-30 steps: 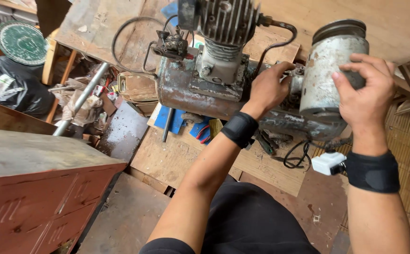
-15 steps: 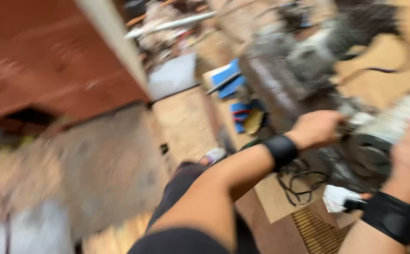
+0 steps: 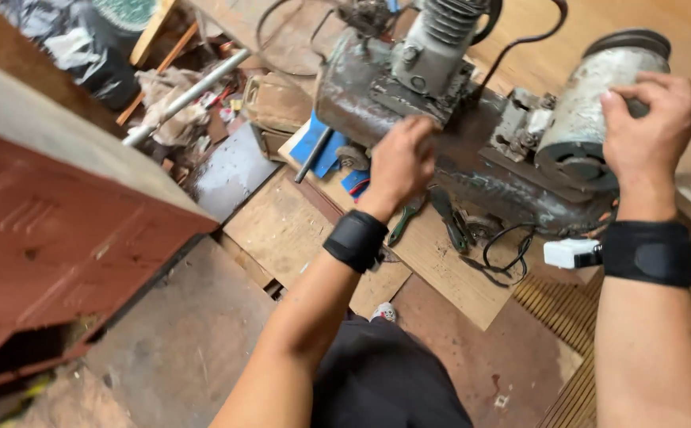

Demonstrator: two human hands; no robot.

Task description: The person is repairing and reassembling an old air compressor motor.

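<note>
Rusty grey compressor point(image 3: 440, 127) lies long-axis nine to three; pliers point(image 3: 406, 220) at six. Right hand point(image 3: 647, 127) clamps its motor point(image 3: 591, 119), left hand point(image 3: 401, 162) curled against its body.

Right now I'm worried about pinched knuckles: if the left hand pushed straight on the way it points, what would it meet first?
Probably the grimy grey metal compressor body: the left hand already sits against or just before its side, below the ribbed cylinder. Depth is unclear.
</note>
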